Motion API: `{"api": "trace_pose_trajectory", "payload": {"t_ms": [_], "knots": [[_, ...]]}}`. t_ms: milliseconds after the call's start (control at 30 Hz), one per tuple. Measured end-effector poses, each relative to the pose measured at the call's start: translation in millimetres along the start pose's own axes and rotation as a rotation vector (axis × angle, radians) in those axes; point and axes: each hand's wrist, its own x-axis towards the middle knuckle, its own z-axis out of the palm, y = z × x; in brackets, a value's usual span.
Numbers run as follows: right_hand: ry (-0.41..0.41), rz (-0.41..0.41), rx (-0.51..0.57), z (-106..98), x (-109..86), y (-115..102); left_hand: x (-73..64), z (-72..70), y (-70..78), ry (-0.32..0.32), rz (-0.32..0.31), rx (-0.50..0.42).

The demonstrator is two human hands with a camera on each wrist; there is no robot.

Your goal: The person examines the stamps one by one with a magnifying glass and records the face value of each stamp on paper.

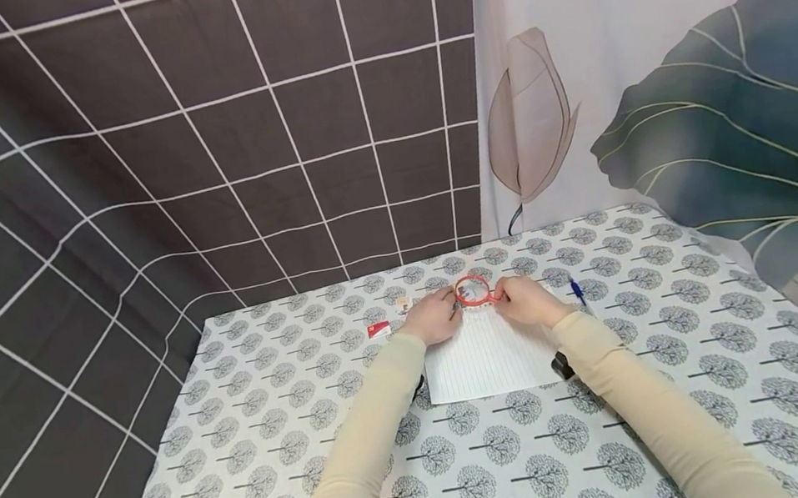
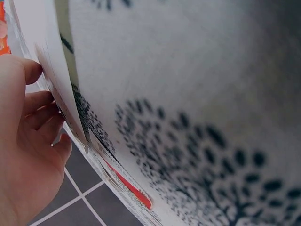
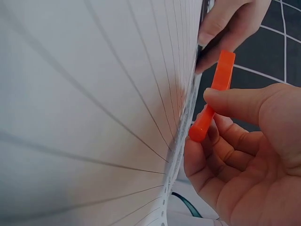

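Observation:
A magnifying glass with an orange-red rim (image 1: 475, 303) is held over the top part of a ruled white notepad (image 1: 489, 359). My right hand (image 1: 524, 300) pinches its orange handle (image 3: 202, 123) between thumb and fingers. Through the lens some dark marks show near the pad's top edge. On the pad's upper left edge rests my left hand (image 1: 434, 317), next to the lens. The left wrist view has this left hand (image 2: 35, 136) with its fingertips against the pad's side, loosely bent. Small holes run along the pad's top edge in the right wrist view.
Left of the pad lies a red-and-white card (image 1: 378, 330), with a small beige card (image 1: 402, 303) behind it. A blue pen (image 1: 577, 289) is on the right. The table has a tree-print cloth (image 1: 278, 425); behind it hangs a dark gridded curtain (image 1: 314, 117).

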Motion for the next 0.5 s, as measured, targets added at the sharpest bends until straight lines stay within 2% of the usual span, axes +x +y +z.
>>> {"api": "trace_pose_trajectory", "payload": {"t_ms": [300, 500], "knots": [[0.0, 0.008, 0.006, 1.6, 0.8, 1.2, -0.9, -0.4, -0.4, -0.005, -0.003, -0.022], [-0.008, 0.0, 0.011, 2.5, 1.4, 2.7, 2.2, 2.8, -1.3, -0.016, -0.025, -0.072]]}}
